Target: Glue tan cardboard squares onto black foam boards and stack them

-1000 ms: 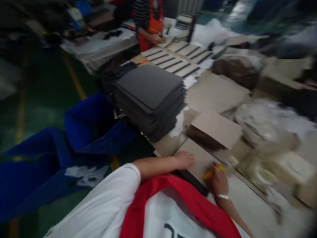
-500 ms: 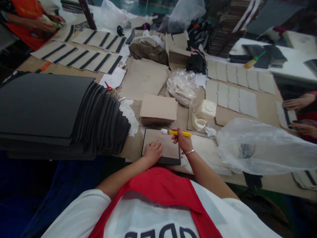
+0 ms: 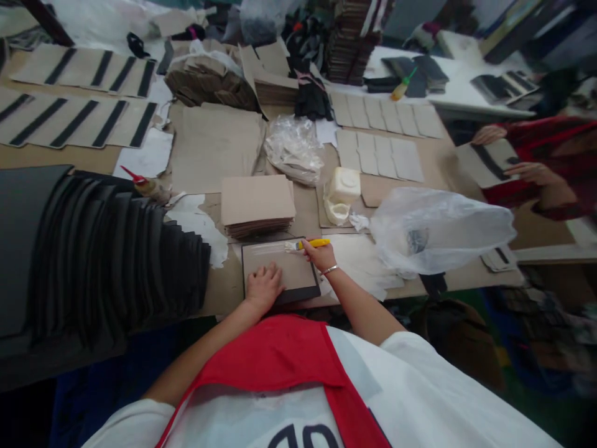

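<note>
My right hand (image 3: 319,254) is closed around a yellow-handled paintbrush (image 3: 313,244). Its pale bristles touch the upper part of a tan board (image 3: 293,267), where whitish wet streaks show. Beneath that board lies a slightly larger black sheet (image 3: 298,295), its dark border showing along the edges. My left hand (image 3: 264,286) rests flat on the board with fingers spread, holding nothing. Just behind stands a stack of tan boards (image 3: 258,202). A cut-open cream plastic jug (image 3: 342,193) is to the right of that stack.
At left rises a tall pile of black sheets (image 3: 107,249). A clear plastic bag (image 3: 438,227) lies at right. Black-striped panels (image 3: 79,121) cover the far left of the table. Across on the right, a co-worker's hands (image 3: 536,173) hold a striped panel. A red-tipped bottle (image 3: 149,188) lies near the pile.
The brush has come down onto the board, and whitish streaks now show there. My view has swung right. The co-worker at right has lifted the striped panel.
</note>
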`<state>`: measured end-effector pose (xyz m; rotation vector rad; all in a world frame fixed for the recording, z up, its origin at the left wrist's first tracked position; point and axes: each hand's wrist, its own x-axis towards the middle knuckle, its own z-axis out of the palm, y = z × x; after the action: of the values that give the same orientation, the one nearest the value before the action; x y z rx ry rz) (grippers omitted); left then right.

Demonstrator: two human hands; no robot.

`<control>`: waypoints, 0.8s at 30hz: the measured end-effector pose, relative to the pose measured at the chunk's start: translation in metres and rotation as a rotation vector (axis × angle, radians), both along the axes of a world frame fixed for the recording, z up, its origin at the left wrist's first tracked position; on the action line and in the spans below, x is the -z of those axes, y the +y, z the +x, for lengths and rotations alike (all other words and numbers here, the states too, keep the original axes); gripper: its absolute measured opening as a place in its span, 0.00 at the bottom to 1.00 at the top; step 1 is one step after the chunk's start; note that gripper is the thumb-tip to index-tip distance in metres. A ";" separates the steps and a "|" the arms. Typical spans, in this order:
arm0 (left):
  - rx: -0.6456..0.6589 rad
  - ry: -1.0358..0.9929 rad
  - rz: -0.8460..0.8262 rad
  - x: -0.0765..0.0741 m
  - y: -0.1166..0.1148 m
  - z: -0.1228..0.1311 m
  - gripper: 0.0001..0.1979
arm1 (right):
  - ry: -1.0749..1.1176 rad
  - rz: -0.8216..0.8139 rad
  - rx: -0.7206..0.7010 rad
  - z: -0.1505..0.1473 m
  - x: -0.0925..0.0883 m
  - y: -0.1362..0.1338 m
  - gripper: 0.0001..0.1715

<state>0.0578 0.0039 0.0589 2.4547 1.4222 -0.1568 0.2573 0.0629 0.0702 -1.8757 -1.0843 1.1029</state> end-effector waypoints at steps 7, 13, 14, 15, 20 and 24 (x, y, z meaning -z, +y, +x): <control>0.009 0.080 -0.025 -0.007 -0.002 0.006 0.25 | 0.032 0.114 0.145 0.031 -0.010 -0.043 0.14; 0.068 0.158 0.021 -0.006 0.001 0.011 0.25 | -0.384 0.213 -0.012 0.087 0.022 -0.101 0.19; 0.079 0.170 0.029 -0.007 0.001 0.011 0.25 | -0.541 0.176 -0.019 0.103 0.030 -0.107 0.17; 0.089 0.182 0.035 -0.007 0.001 0.012 0.25 | -0.697 0.133 -0.027 0.119 0.039 -0.112 0.16; 0.102 0.218 0.037 -0.006 0.003 0.014 0.26 | -1.096 -0.038 -0.177 0.181 0.071 -0.107 0.16; 0.107 0.224 0.032 -0.003 0.005 0.016 0.26 | -1.137 -0.077 -0.321 0.197 0.084 -0.095 0.18</control>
<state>0.0739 0.0092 0.0619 2.6083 1.3870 -0.4485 0.4546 -0.0324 -0.0142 -2.4840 -2.0041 0.1054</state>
